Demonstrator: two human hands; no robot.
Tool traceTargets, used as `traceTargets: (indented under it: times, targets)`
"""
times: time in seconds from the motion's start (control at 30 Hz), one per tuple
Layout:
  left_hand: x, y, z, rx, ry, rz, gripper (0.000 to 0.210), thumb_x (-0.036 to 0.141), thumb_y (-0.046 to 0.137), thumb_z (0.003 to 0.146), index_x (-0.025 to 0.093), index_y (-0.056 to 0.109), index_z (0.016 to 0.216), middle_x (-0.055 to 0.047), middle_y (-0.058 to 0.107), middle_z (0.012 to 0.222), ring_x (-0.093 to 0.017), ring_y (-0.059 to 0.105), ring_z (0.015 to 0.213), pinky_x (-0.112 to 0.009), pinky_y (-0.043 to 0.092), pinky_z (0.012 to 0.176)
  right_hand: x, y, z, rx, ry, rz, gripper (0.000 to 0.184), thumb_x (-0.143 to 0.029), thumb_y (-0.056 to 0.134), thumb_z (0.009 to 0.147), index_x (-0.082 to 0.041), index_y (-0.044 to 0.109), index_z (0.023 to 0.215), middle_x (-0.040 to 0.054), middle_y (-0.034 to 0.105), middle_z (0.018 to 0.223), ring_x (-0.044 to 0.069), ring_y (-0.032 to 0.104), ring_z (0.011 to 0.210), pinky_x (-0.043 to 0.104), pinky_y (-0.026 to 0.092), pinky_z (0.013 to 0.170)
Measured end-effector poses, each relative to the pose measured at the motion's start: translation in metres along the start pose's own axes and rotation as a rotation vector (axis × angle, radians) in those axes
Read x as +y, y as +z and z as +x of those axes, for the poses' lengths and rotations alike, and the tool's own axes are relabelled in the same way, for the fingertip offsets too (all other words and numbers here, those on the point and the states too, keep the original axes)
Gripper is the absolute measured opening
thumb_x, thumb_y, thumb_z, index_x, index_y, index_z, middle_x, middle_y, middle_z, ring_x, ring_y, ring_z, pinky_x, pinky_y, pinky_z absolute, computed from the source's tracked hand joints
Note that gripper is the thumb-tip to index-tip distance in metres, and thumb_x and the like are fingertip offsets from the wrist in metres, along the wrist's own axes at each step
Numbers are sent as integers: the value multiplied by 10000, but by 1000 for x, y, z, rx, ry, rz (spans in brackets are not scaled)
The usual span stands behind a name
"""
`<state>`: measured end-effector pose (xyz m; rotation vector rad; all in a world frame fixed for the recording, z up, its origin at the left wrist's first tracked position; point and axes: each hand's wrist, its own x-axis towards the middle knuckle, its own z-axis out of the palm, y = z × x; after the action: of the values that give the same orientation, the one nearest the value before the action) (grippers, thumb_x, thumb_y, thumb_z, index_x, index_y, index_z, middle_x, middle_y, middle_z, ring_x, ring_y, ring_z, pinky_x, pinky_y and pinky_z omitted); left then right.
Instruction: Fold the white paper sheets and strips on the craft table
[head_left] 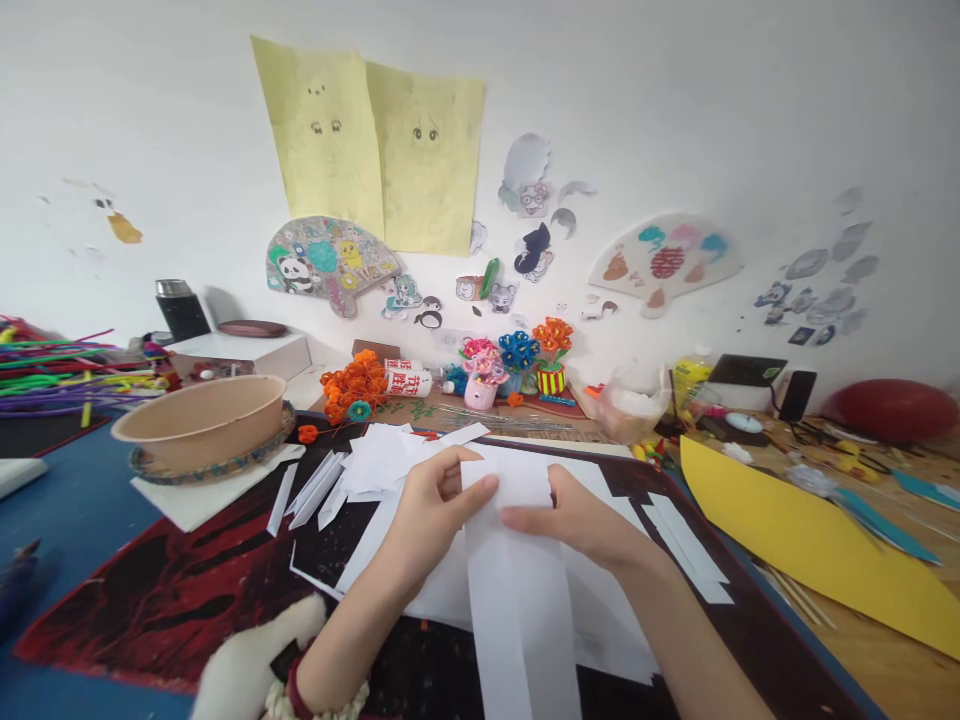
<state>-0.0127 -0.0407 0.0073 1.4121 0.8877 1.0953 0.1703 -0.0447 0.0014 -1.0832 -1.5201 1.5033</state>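
Pinching paper strip (514, 610) at side edges, L hand (436, 500) & R hand (581, 515), bowl (206, 442) well apart.

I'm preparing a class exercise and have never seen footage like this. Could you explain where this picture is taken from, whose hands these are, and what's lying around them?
There is no robot here, just a person using two bare hands. The single picture comes from a camera worn on that person's head, looking forward and down. The left hand and right hand both hold a long white paper strip near its upper end. Beneath it, white paper sheets lie on a red-and-black mat. To the left is a beige basin; behind the work are orange fuzzy flowers; to the right lies a large yellow sheet.
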Motion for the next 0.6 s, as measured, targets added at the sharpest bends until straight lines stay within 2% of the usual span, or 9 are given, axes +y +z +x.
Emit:
traceTargets:
  times: [0.1,0.17,0.3,0.6]
  targets:
    - [4,0,-2,-44,0,38,314,449,697,730,163,607,823,19,557,627,-112,491,554,-202,324,475,-1,-1,1,65,-155,-62,243,-411,689,785,-169,686,801,18,657,770,148,572,679,247,436,580]
    - [4,-1,-2,-35,18,130,324,469,686,731,164,625,823,53,448,553,-97,423,510,-202,276,458,-3,-2,2,103,-247,-103,221,-386,658,818,-173,689,769,10,647,758,127,547,670,226,409,574]
    - [4,-1,-1,-55,59,260,341,503,600,789,164,638,779,70,306,530,-90,344,493,-210,228,452,-6,-1,1,91,-298,-132,191,-351,641,838,-179,679,764,7,644,756,123,544,681,216,400,586]
    - [8,1,-4,-165,80,281,317,436,519,858,157,595,727,26,478,614,-88,357,517,-223,218,458,-7,2,-1,-10,-308,-144,191,-301,598,855,-172,598,714,-32,541,655,90,459,606,203,344,553]
